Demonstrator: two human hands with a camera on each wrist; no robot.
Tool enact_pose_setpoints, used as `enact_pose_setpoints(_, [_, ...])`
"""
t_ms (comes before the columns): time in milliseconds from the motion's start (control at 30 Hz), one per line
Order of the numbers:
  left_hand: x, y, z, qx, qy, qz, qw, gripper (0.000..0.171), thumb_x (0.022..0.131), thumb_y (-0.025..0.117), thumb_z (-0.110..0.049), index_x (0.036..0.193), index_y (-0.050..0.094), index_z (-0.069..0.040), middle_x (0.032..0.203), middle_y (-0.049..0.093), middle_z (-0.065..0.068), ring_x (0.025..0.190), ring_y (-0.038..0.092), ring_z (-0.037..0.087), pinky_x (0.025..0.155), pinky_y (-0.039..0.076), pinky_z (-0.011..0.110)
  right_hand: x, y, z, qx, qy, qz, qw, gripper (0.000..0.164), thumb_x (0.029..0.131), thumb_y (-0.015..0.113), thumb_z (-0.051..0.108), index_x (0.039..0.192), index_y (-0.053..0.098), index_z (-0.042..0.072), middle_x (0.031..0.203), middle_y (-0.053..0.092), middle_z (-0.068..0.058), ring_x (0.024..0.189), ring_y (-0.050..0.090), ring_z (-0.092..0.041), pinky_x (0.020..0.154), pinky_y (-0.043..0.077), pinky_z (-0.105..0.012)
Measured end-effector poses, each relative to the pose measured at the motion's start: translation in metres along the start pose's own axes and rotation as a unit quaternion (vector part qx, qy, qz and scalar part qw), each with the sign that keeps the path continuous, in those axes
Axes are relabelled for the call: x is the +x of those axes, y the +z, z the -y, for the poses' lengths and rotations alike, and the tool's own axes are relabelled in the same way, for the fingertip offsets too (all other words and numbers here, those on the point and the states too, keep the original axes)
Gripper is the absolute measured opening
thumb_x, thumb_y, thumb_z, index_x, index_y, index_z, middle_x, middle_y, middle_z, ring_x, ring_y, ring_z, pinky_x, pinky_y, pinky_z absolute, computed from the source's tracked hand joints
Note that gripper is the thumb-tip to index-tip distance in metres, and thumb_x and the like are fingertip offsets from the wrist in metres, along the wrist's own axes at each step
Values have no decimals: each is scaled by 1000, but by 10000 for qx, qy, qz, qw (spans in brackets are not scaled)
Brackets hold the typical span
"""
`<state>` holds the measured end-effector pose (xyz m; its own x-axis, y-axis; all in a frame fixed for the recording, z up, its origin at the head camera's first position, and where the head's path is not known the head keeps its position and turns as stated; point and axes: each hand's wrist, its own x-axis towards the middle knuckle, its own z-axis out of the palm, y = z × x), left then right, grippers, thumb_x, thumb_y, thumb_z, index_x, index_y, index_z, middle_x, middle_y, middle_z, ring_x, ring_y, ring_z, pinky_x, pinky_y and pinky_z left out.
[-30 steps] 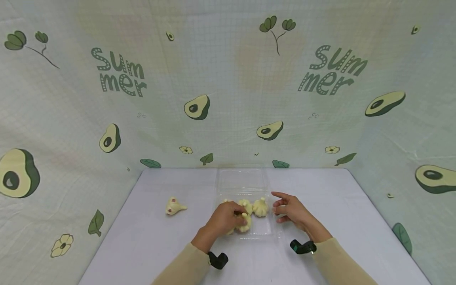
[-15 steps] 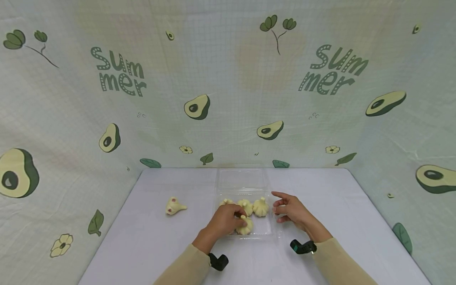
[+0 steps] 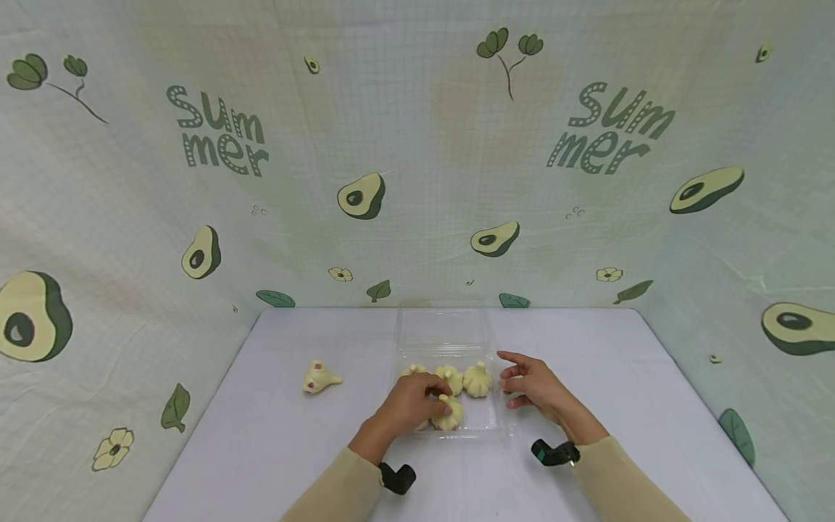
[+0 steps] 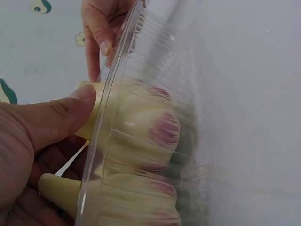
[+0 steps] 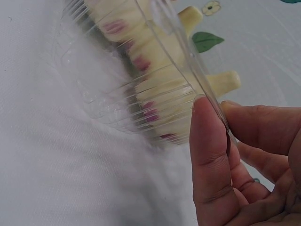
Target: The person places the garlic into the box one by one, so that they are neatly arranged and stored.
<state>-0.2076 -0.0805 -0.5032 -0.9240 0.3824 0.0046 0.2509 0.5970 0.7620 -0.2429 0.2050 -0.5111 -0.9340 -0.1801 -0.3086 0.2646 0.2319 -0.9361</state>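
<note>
A clear plastic clamshell box (image 3: 481, 422) stands before me with several garlic bulbs inside, their necks upward. My left hand (image 3: 412, 400) reaches into its near left part and holds the front garlic bulb (image 3: 450, 415); the thumb (image 4: 83, 96) lies against its neck. Beneath that hand another bulb is mostly hidden. Along the back sit further bulbs, one at the right corner (image 3: 477, 380). On the box's right side, my right hand (image 3: 535, 386) pinches the rim (image 5: 218, 110) between its fingertips.
A loose garlic bulb (image 3: 318, 378) lies on its side on the white table, left of the box. The clear lid (image 3: 443, 330) is folded back toward the patterned curtain (image 3: 417, 145). Wrist cameras (image 3: 398, 478) are strapped to both arms.
The front garlic bulb shifted slightly toward me and to the right inside the box, then stayed still. My left hand moved only a little; my right hand has kept its place on the rim.
</note>
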Motion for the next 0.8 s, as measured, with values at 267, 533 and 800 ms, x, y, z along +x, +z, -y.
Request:
enact_pose_setpoints(267, [-1,-4,3,-615,9,3,9981,24,88,87,-24,109,79,-17,106,71,-8,106,65,24,92,52,32,1,-1,-1,8,23,-46,10000,71,95,70,-5,160,45,7,114,60,-15,84,67,-23,63,63,-32])
enact_pose_setpoints(533, [-4,-11,6,-1329,-8,-93,9911,34,92,85,-27,121,76,-11,124,72,5,118,65,31,97,55,35,-1,-1,1,-13,14,56,10000,73,94,71,-4,161,42,6,116,59,-17,84,67,-21,63,62,-31])
enact_pose_setpoints(800, [-10,-31,13,-1862,157,-484,9812,35,92,83,-23,123,74,-9,128,70,16,122,63,37,101,54,35,-2,1,1,-31,13,-22,10000,73,94,71,-5,160,44,7,116,60,-17,84,66,-21,62,62,-33])
